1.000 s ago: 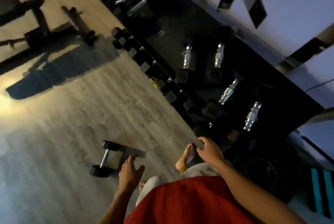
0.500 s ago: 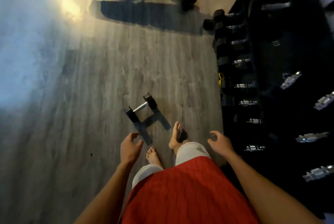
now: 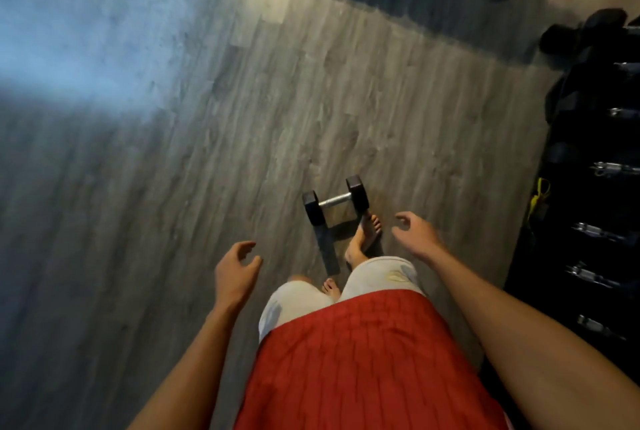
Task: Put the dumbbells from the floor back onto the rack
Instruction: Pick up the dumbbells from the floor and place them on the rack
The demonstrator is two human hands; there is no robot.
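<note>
Grey wood floor [image 3: 173, 187] carries one dumbbell [image 3: 335, 200], now nearer the feet than before; left hand [image 3: 235, 273] and right hand [image 3: 417, 233] hang empty, fingers loosely spread.

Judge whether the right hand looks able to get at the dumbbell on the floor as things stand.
Probably yes, after bending down. The right hand is open and empty, the dumbbell lies alone on bare floor by the forward foot, and nothing covers its handle.
</note>
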